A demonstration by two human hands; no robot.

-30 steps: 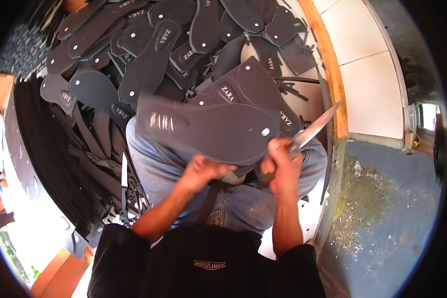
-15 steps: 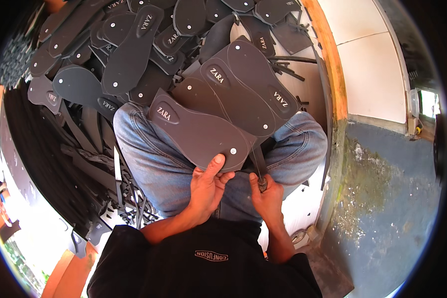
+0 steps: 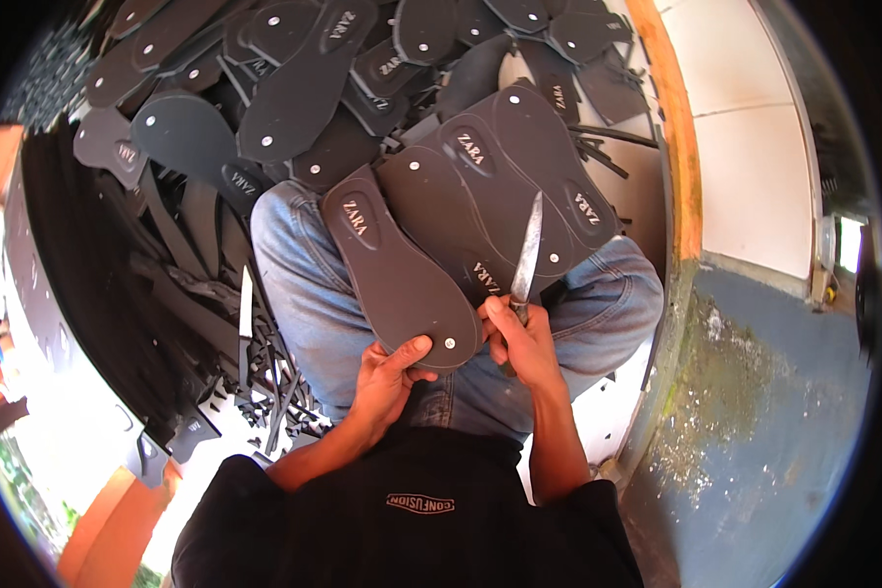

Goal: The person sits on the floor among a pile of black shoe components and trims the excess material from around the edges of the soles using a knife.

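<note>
Left hand (image 3: pixel 384 380) pinches 1 dark sole (image 3: pixel 402 279) — right hand (image 3: pixel 525 345), grip wrapped around 1 knife (image 3: pixel 529 257).

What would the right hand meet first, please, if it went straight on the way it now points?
Most likely the dark sheet with sole outlines, just ahead of the right hand and seen behind its knife; depth is unclear, so the hand might pass above it.

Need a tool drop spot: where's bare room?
Bare: blue-grey floor at right, bordered by white tiles and greenish edge, though stained nearby. Crowded: black soles piled ahead; dark strips and scraps at left; outlined sheet, held sole and knife over the lap.
</note>
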